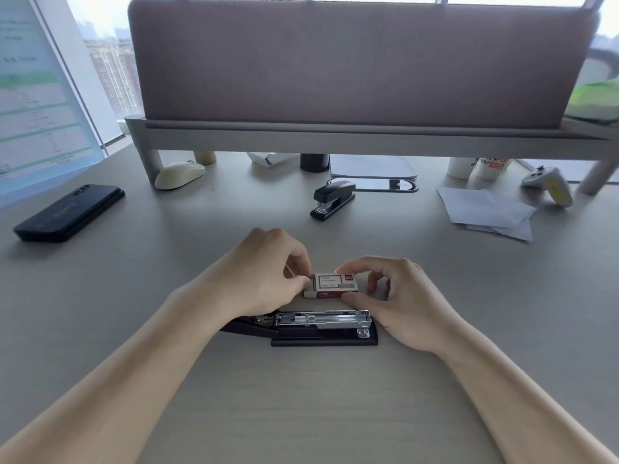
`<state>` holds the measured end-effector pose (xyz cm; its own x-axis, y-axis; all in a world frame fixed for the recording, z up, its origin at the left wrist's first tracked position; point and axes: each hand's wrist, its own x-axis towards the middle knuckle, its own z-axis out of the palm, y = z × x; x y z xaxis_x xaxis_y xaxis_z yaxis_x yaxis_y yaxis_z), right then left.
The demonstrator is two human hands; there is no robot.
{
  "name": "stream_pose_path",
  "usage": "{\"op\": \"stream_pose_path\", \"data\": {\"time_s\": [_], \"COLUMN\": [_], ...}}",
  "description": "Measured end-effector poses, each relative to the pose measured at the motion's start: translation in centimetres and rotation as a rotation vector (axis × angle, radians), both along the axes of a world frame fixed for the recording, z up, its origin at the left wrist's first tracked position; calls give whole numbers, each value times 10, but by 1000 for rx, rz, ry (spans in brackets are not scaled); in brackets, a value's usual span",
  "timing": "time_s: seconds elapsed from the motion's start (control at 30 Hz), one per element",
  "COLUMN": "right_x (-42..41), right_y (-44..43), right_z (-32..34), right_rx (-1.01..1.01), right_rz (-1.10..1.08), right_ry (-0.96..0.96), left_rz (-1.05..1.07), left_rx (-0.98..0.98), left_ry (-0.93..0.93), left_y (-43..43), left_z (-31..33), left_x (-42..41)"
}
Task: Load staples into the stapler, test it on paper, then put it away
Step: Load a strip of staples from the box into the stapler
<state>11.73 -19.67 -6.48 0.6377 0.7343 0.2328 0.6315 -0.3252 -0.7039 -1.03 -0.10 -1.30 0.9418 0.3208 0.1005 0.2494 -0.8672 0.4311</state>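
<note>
on the grey desk point(234, 396), just behind the opened black stapler with its bare metal magazine point(321, 324), sat a small red-and-white cardboard staple box point(331, 285). the left hand point(264, 272) pinched the box's left end with thumb and curled fingers. the right hand point(398, 296) gripped its right end between thumb and forefinger. farther back stood a second, closed black stapler point(333, 199), with loose white paper sheets point(489, 212) to its right.

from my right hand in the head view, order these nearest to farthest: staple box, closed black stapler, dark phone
1. staple box, desk centre, held by the right hand.
2. closed black stapler, farther back, centre.
3. dark phone, far left.
</note>
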Motion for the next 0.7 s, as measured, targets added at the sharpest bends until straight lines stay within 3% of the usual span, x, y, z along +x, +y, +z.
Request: {"op": "stream_pose_path", "data": {"time_s": [0.7], "right_x": [-2], "right_y": [0], "right_z": [1], "right_rx": [-4], "right_rz": [-10], "right_ry": [7], "left_rz": [73], "left_rx": [-22], "left_ry": [20], "left_y": [-7], "left_z": [5], "left_x": [1]}}
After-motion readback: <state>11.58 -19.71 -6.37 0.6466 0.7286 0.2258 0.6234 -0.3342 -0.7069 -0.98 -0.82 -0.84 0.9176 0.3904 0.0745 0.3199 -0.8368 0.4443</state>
